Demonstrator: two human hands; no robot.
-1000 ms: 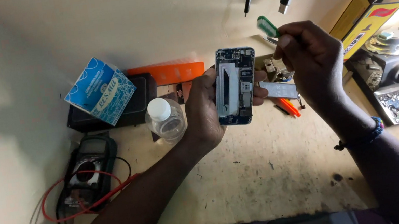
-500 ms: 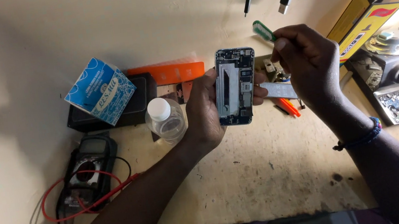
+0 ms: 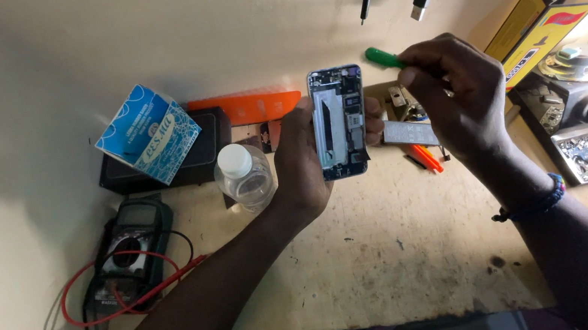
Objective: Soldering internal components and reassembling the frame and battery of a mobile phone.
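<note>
Bare wooden bench top (image 3: 396,250) lies open below both wrists, down to its near edge; clutter sits only beyond and beside the hands. Left hand (image 3: 305,160) closed around an opened phone (image 3: 339,121), held upright, innards facing the camera. Right hand (image 3: 455,98), just right of the phone, pinched shut on a green-handled tool (image 3: 382,57). Small clear bottle (image 3: 244,175) just left of the left hand.
</note>
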